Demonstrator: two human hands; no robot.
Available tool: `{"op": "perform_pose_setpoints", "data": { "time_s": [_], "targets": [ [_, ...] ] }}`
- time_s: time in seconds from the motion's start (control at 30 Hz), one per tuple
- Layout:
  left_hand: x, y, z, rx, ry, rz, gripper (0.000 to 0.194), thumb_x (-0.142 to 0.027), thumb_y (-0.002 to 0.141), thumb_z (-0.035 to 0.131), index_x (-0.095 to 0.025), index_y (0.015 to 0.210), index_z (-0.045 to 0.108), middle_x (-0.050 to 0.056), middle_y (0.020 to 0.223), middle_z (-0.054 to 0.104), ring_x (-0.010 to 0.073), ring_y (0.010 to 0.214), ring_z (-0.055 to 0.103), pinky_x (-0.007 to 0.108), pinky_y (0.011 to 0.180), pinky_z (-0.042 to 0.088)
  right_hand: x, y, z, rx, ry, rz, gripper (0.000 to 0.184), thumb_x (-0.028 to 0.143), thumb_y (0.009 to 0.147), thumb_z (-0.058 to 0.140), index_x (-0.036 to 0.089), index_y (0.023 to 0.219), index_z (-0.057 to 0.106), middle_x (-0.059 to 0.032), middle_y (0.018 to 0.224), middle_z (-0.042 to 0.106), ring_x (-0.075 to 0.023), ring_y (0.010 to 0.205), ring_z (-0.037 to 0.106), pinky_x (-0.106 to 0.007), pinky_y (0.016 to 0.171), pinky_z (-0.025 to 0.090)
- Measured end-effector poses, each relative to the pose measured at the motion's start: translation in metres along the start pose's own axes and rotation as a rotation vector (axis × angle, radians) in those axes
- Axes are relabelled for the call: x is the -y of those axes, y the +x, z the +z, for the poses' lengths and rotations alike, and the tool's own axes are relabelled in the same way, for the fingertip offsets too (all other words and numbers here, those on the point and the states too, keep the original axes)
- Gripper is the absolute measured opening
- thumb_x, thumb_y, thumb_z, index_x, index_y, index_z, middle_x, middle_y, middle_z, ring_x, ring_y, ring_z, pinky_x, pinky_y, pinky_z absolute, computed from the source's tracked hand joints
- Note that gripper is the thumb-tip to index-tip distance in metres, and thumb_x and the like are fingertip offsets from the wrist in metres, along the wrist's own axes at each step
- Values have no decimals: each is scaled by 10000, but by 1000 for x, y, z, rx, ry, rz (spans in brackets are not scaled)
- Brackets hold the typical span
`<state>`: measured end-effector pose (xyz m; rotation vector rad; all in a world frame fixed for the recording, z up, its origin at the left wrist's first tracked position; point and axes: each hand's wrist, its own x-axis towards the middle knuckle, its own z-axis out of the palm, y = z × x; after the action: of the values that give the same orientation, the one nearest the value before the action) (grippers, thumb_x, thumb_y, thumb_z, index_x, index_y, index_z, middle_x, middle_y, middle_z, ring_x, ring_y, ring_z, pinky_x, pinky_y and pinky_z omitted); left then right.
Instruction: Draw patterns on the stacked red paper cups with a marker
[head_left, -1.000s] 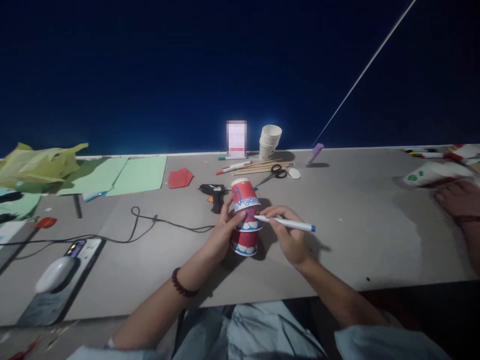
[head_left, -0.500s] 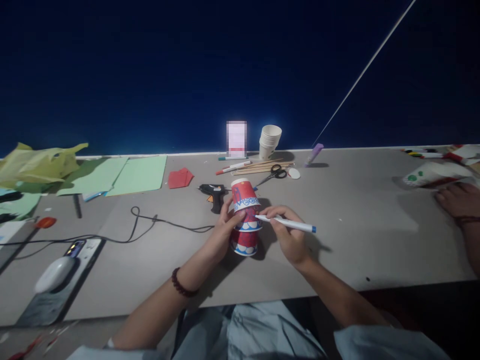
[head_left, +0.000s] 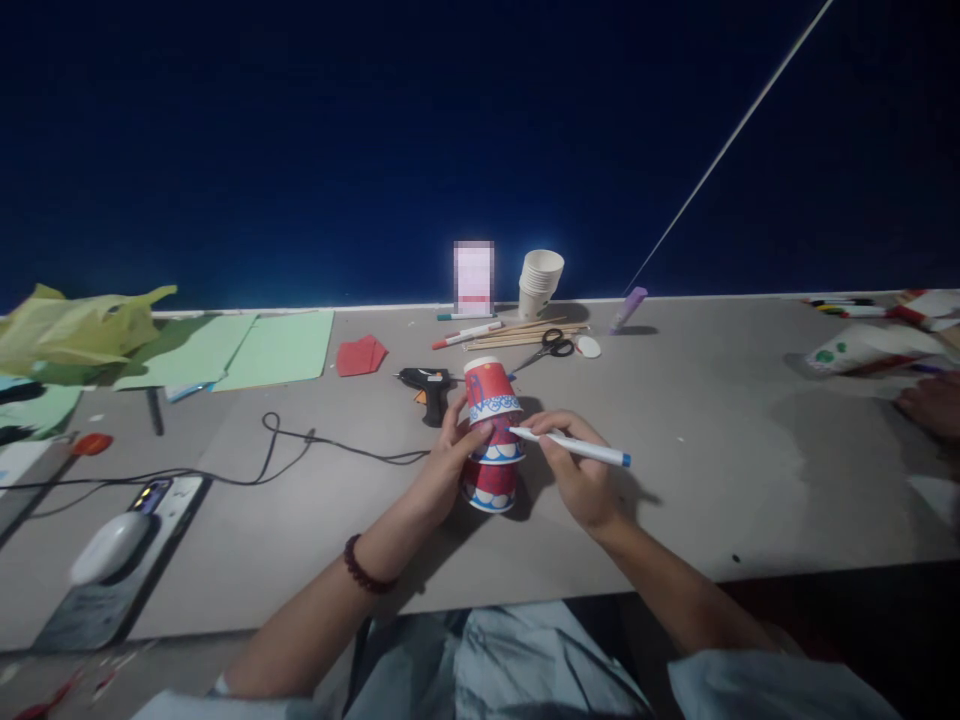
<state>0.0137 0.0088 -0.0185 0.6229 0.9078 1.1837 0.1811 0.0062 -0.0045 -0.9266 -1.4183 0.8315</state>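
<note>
We can read no text, brand or number: the pale panel (head_left: 474,275) is pixelated, the mark on the white cup stack (head_left: 540,285) is too small, and the green marks (head_left: 827,356) on the white object (head_left: 862,345) at right are illegible.

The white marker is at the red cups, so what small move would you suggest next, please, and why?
Perhaps a short stroke with the white marker on the middle cup: its tip is at that cup's side, and the left grip holds it.

grey table (head_left: 712,470) | hot-glue gun (head_left: 429,390), scissors (head_left: 556,343), red paper (head_left: 361,356) (folded, apparently) | yellow bag (head_left: 79,330), left end
</note>
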Motion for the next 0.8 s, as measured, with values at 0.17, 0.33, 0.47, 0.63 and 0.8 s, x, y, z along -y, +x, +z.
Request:
{"op": "perform_pose_setpoints", "data": {
  "time_s": [0.17, 0.33, 0.47, 0.63, 0.8],
  "targets": [
    [-1, -1, 1, -2, -6, -5, 711, -359, 778, 798, -275, 1405, 473, 90, 1206, 717, 282, 1104, 679, 421, 959, 511, 0, 0, 1, -19, 30, 2, 121, 192, 883, 583, 241, 817, 672, -20, 847, 720, -199, 844, 689, -336, 804, 546],
    [-2, 0, 1, -7, -9, -2, 721, -339, 769, 807, -266, 1402, 471, 94, 1217, 713, 283, 1109, 679, 415, 956, 514, -3, 0, 1, -38, 33, 44, 104, 218, 871, 586, 247, 806, 662, -25, 843, 723, -210, 845, 686, -353, 797, 552],
    [-1, 1, 1, -26, -16, -18, 684, -347, 765, 812, -251, 1369, 506, 90, 1207, 717, 269, 1124, 670, 405, 979, 501, -4, -1, 1, -46, 65, 54, 102, 221, 866, 582, 251, 818, 667, -24, 860, 726, -209, 858, 688, -354, 809, 555],
    [-3, -1, 4, -25, -28, -42, 582, -366, 734, 834, -206, 1245, 606, 100, 1188, 724, 274, 1100, 676, 403, 967, 512, -4, -2, 1, -51, 80, 69, 96, 228, 864, 577, 251, 826, 661, -25, 874, 722, -214, 867, 691, -361, 814, 558],
    [-4, -2, 5, 21, -38, -52, 514, -386, 736, 833, -185, 1172, 647, 119, 1206, 720, 271, 1077, 684, 414, 979, 509, -6, -3, 2, -37, 98, 75, 97, 238, 876, 570, 256, 838, 657, -21, 873, 720, -216, 881, 691, -365, 828, 561]
  ]
}}
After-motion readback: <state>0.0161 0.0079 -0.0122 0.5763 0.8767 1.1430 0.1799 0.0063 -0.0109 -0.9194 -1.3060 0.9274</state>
